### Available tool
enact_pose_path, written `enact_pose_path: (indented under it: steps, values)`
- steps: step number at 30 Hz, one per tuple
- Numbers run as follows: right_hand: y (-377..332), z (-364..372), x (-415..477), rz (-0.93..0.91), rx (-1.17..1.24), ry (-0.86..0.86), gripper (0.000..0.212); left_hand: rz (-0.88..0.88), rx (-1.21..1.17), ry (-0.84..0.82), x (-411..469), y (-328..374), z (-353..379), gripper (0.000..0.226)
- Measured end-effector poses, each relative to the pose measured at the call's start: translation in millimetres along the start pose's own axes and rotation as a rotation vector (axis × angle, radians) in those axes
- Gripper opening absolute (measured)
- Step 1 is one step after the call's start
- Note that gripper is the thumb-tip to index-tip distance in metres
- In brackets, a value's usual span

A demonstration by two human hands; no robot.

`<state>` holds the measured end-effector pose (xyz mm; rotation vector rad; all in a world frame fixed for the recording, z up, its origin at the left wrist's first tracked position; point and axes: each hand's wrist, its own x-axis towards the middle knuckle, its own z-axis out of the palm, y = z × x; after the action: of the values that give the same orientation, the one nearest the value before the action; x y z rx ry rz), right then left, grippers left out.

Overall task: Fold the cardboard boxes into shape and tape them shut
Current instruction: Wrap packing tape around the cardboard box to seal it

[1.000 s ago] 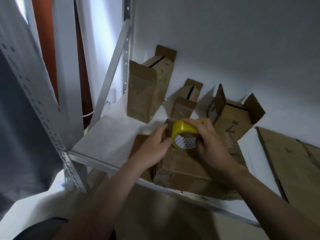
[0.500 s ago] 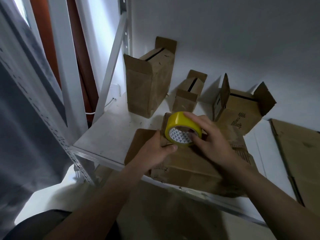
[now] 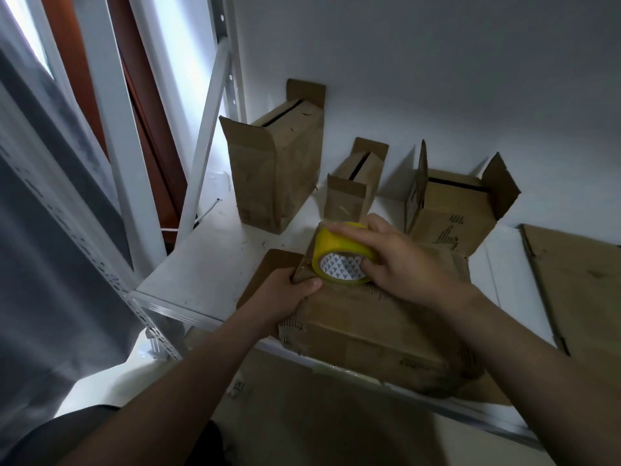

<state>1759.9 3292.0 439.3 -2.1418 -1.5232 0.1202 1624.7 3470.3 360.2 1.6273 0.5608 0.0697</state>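
A closed cardboard box [image 3: 369,327] lies flat at the front edge of a white shelf [image 3: 201,274]. My right hand [image 3: 400,264] grips a yellow roll of tape [image 3: 339,260] and holds it against the box's top left end. My left hand [image 3: 285,294] grips the box's left end, thumb pressing on top just beside the roll. A clear strip of tape seems to run over that corner. The hands hide the box's flaps at that end.
Three folded boxes with open flaps stand at the back against the wall: a tall one [image 3: 275,169], a small one [image 3: 353,186] and a wide one [image 3: 450,213]. Flat cardboard [image 3: 578,290] lies at the right. A white rack post [image 3: 111,136] rises at the left.
The roll came down from above the box onto its left end. My left hand moved from the roll to grip the box's left end.
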Motion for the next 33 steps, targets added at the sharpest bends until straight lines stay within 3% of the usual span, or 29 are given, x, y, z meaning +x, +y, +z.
enact_pose_path:
  steps: [4,8,12,14,16,17,19,22,27,33]
  values:
    - [9,-2,-17,0.011,-0.006,0.055,0.081,-0.078,-0.094,0.018,-1,-1,3,0.005]
    - [21,-19,-33,0.038,-0.226,0.014,0.076,-0.114,-0.074,0.054,1,0,4,0.014]
    - [26,-15,-45,0.045,0.009,0.053,0.078,-0.134,-0.044,0.054,-1,2,3,0.026]
    - [30,-12,-54,0.053,0.181,0.105,0.071,-0.049,0.149,0.096,-3,5,4,0.033]
    - [33,-10,-60,0.051,0.277,0.121,0.063,0.156,0.641,0.199,-3,6,5,0.068]
    - [34,-10,-62,0.051,0.301,0.113,0.062,0.291,0.851,0.202,-5,8,8,0.085]
    - [33,-12,-60,0.067,0.335,0.083,0.063,0.466,1.057,0.082,-9,9,14,0.100]
    - [32,-12,-57,0.071,0.381,0.110,0.064,0.438,1.179,0.020,-13,7,22,0.107]
    - [24,2,-56,0.081,0.438,0.324,0.060,0.385,1.264,0.051,-11,14,26,0.117]
    - [22,-27,-41,0.063,0.216,0.213,0.063,0.294,1.286,0.039,-8,15,33,0.119]
